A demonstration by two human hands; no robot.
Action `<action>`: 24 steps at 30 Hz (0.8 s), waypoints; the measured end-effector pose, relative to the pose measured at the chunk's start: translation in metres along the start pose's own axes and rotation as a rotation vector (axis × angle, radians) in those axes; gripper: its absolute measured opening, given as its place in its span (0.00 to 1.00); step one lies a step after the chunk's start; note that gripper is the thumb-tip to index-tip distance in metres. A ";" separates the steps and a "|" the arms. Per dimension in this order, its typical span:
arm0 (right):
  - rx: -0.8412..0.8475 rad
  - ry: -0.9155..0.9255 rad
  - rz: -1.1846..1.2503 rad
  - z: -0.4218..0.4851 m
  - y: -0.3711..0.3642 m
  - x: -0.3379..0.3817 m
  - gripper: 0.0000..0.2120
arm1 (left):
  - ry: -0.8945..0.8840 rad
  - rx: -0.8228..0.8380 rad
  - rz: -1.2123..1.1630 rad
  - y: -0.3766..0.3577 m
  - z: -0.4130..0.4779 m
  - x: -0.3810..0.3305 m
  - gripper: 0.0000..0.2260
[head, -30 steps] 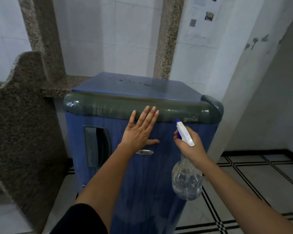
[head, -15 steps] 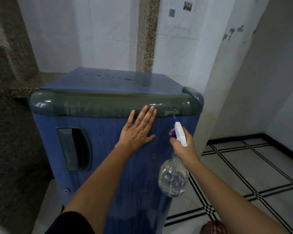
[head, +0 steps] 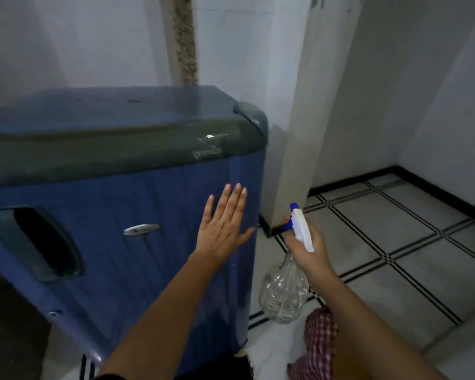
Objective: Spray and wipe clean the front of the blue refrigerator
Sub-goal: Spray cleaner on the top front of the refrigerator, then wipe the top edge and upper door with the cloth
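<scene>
Your left hand lies flat with straight fingers on the blue front of the fridge, near its right edge, its grip holding nothing. Your right hand has its grip round the neck of the bottle, just right of the fridge. A checked cloth shows below that forearm.

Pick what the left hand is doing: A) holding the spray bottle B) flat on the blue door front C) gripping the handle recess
B: the left hand lies flat on the refrigerator front, fingers straight; the right hand grips the spray bottle.
</scene>
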State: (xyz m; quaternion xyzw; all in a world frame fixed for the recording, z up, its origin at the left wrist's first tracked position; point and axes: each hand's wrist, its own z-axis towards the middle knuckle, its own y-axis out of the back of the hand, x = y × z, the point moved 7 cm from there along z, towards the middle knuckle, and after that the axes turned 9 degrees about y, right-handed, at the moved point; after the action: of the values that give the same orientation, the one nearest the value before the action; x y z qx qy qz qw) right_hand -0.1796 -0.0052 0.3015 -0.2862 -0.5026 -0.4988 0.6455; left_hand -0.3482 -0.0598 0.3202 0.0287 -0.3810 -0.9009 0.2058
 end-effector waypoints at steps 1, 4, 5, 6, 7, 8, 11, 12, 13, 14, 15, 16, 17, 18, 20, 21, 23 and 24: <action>-0.007 -0.005 -0.009 -0.005 0.012 -0.010 0.03 | -0.006 0.050 -0.048 -0.008 -0.008 -0.019 0.34; -0.051 -0.045 -0.055 -0.022 0.054 -0.049 0.07 | -0.027 0.217 -0.212 -0.037 -0.040 -0.084 0.33; -0.072 -0.056 -0.072 -0.027 0.068 -0.062 0.09 | -0.030 0.284 -0.253 -0.045 -0.053 -0.105 0.32; -0.090 -0.079 -0.073 -0.032 0.082 -0.076 0.12 | -0.046 0.324 -0.274 -0.054 -0.065 -0.126 0.32; -0.110 -0.104 -0.080 -0.039 0.099 -0.095 0.13 | -0.055 0.399 -0.304 -0.066 -0.081 -0.154 0.32; -0.124 -0.126 -0.081 -0.041 0.109 -0.107 0.14 | -0.061 0.450 -0.334 -0.074 -0.090 -0.169 0.31; -0.166 -0.154 -0.111 -0.059 0.148 -0.145 0.13 | -0.097 0.625 -0.407 -0.099 -0.129 -0.230 0.31; -0.183 -0.178 -0.131 -0.066 0.166 -0.167 0.12 | -0.107 0.686 -0.439 -0.113 -0.145 -0.257 0.31; -0.202 -0.186 -0.146 -0.070 0.180 -0.183 0.11 | -0.114 0.721 -0.469 -0.122 -0.156 -0.276 0.31; -0.214 -0.190 -0.155 -0.074 0.194 -0.200 0.11 | -0.131 0.776 -0.487 -0.135 -0.172 -0.299 0.30; -0.230 -0.197 -0.182 -0.079 0.208 -0.216 0.12 | -0.128 0.829 -0.504 -0.147 -0.185 -0.318 0.30; -0.244 -0.199 -0.198 -0.081 0.217 -0.226 0.13 | -0.135 0.862 -0.527 -0.153 -0.194 -0.331 0.31; -0.262 -0.215 -0.217 -0.085 0.230 -0.244 0.14 | -0.142 0.923 -0.557 -0.165 -0.207 -0.351 0.31; -0.280 -0.227 -0.219 -0.089 0.240 -0.261 0.15 | -0.142 0.959 -0.584 -0.176 -0.217 -0.368 0.31; -0.327 -0.265 -0.224 -0.096 0.263 -0.297 0.18 | -0.165 1.055 -0.585 -0.206 -0.245 -0.402 0.32; -0.338 -0.274 -0.238 -0.099 0.271 -0.311 0.19 | -0.165 1.088 -0.599 -0.217 -0.257 -0.415 0.33; -0.346 -0.267 -0.271 -0.103 0.286 -0.339 0.19 | -0.148 1.100 -0.657 -0.234 -0.278 -0.438 0.38; -0.354 -0.269 -0.282 -0.106 0.294 -0.356 0.18 | -0.135 1.116 -0.681 -0.248 -0.295 -0.452 0.40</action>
State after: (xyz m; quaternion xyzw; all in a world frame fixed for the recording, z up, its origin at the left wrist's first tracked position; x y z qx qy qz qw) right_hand 0.1335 0.1286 -0.0280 -0.3854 -0.5237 -0.6215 0.4370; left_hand 0.0396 0.0733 -0.1091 0.1936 -0.7728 -0.5826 -0.1609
